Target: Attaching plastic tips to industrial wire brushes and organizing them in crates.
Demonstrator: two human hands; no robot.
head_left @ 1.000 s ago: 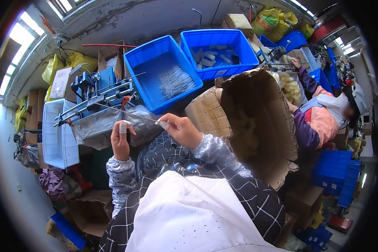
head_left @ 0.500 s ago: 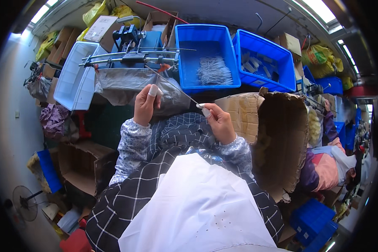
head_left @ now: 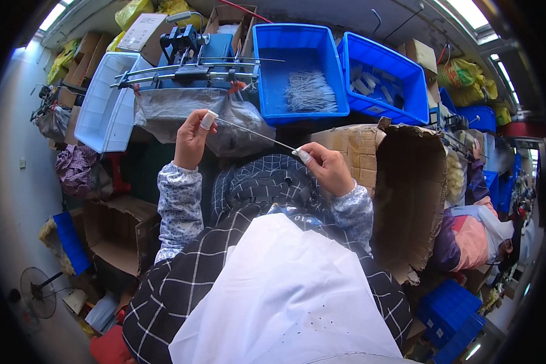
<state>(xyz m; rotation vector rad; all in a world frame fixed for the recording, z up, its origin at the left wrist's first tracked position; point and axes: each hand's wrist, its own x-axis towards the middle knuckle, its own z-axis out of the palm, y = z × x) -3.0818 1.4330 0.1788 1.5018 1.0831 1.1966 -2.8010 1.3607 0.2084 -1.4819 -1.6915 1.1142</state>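
Observation:
A thin twisted wire [head_left: 256, 133] stretches between my two hands, above my lap. My left hand [head_left: 192, 138] pinches its upper left end between thumb and fingers, with white tape wrapped on a digit. My right hand [head_left: 329, 168] pinches the lower right end, also with white tape on a digit. Just beyond my hands stands a bench machine [head_left: 191, 68] with long metal rods and a black clamp-like head. A grey plastic sheet [head_left: 179, 115] hangs below its rods. Whether small pieces sit at the wire's ends is hard to tell.
A blue bin [head_left: 267, 76] holds many thin white-grey sticks. Beside it, another blue bin [head_left: 421, 85] holds white pieces. A white bin [head_left: 97, 100] stands left of the machine. A torn cardboard box [head_left: 406, 200] is at my right. Farther right, another person [head_left: 467, 236] sits.
My left hand has moved left and up and now holds the wire's end, which earlier reached up toward the machine. My right hand has shifted slightly right. The wire is now nearer horizontal.

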